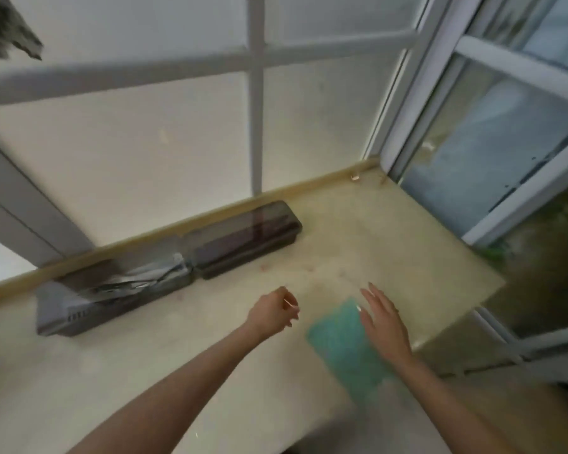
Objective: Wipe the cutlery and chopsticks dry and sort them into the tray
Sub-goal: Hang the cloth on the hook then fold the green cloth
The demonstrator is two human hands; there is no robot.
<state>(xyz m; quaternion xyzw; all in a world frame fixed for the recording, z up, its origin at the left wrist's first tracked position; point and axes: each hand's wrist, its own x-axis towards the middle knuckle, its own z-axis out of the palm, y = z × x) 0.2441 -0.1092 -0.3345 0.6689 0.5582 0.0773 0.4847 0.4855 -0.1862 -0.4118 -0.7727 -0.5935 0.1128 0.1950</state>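
Note:
A grey cutlery tray (59,314) lies along the back of the beige counter, with blurred metal cutlery (135,283) inside it. To its right sits a dark box with a smoked clear lid (246,239). A teal cloth (341,342) lies flat on the counter near the front. My right hand (386,322) hovers over the cloth's right edge with fingers straight. My left hand (274,311) hangs just left of the cloth, fingers loosely curled, holding nothing that I can see. The frame is motion-blurred.
The counter (391,231) ends at a right edge beside an open sliding window (492,165). Frosted window panes (164,136) stand directly behind the tray and box. A grey rag (7,27) hangs at the top left.

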